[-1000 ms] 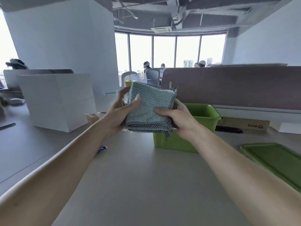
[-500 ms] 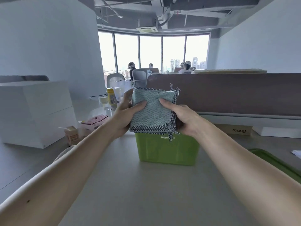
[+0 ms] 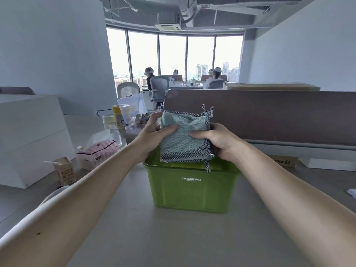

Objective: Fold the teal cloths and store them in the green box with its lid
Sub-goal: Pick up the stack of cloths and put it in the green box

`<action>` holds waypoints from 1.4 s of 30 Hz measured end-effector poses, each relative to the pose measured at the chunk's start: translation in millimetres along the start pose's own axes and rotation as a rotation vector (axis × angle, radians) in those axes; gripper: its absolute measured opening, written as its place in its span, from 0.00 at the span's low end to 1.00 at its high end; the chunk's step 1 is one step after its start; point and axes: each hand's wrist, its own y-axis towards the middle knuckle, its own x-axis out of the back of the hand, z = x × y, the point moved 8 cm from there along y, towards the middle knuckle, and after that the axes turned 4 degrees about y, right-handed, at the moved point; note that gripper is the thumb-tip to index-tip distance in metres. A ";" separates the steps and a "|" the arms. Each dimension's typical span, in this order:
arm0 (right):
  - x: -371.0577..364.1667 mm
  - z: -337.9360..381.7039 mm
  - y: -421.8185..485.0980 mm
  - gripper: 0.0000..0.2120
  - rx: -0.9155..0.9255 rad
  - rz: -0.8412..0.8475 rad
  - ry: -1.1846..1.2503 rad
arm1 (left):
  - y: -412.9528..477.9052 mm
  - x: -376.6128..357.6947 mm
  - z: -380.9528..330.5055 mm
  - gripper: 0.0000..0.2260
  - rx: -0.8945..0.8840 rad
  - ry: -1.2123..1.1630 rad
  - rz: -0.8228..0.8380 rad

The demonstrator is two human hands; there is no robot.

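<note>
- pink tissue pack [image 3: 97, 153] and drink carton [image 3: 64, 170] on tabletop [image 3: 173, 237], well left of the grip
- left hand [image 3: 152, 137]: grip clamped on left edge of folded teal cloths [image 3: 183, 137], thumb on top
- green box [image 3: 192, 189] open, directly under the held stack; loose trim strip hangs over its rim
- right hand [image 3: 219, 141]: grip clamped on right edge of same stack, thumb on top

Storage box [image 3: 192, 189] at centre of desk [image 3: 173, 237]. Folded cloth stack [image 3: 185, 139] directly above box opening, left hand [image 3: 154, 135] at its 9 o'clock, right hand [image 3: 221, 141] at its 3 o'clock. Tissue pack [image 3: 98, 153] and drink carton [image 3: 64, 170] at box's 9–10 o'clock. Partition [image 3: 269, 114] behind box, 12 o'clock.
</note>
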 end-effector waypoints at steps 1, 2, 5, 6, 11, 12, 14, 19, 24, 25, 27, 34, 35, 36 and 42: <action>4.4 -0.2 2.4 0.14 -0.001 -0.010 -0.012 | 3.1 2.4 -0.4 0.19 -0.008 0.048 -0.006; 8.7 -1.0 4.3 0.14 -0.004 -0.017 -0.022 | 6.1 7.7 -2.4 0.14 -0.032 0.101 -0.036; 22.2 -6.7 7.8 0.14 -0.029 -0.027 -0.041 | 22.0 35.9 2.6 0.04 -0.062 0.327 -0.204; 26.0 -9.2 8.4 0.14 -0.041 -0.026 -0.052 | 27.8 42.0 9.7 0.07 -0.037 0.461 -0.207; 35.7 -17.7 5.6 0.14 -0.102 -0.015 -0.123 | 31.1 38.5 41.2 0.13 0.067 0.861 -0.024; 35.9 -18.9 3.7 0.14 -0.115 -0.011 -0.128 | 30.4 39.4 40.6 0.13 0.051 0.886 -0.032; 36.4 -21.8 0.3 0.14 -0.136 0.003 -0.143 | 30.0 43.6 38.8 0.15 0.029 0.887 -0.062; 33.9 -34.3 -8.3 0.16 -0.162 0.054 -0.199 | 22.2 34.7 49.9 0.13 0.139 0.915 0.035; 34.5 -44.0 -16.2 0.18 -0.169 0.066 -0.222 | 15.5 33.9 45.7 0.16 0.092 0.921 -0.033; 34.8 -44.2 -18.4 0.17 -0.169 0.066 -0.236 | 12.3 31.0 41.0 0.16 0.072 0.915 -0.040; 33.8 -44.2 -25.1 0.14 -0.170 0.064 -0.239 | 6.4 22.1 28.2 0.16 0.006 0.894 -0.051; 28.5 -62.0 -44.4 0.13 -0.227 0.036 -0.133 | -19.7 3.1 -9.6 0.08 -0.259 0.882 -0.183; 27.5 -64.5 -47.0 0.12 -0.231 0.023 -0.117 | -24.1 1.4 -10.6 0.08 -0.276 0.881 -0.196; 26.5 -67.5 -49.1 0.12 -0.235 0.010 -0.101 | -28.3 0.0 -11.2 0.08 -0.292 0.872 -0.212; 21.5 -87.1 -54.9 0.07 -0.282 -0.068 -0.020 | -46.4 -8.1 -13.2 0.06 -0.351 0.830 -0.256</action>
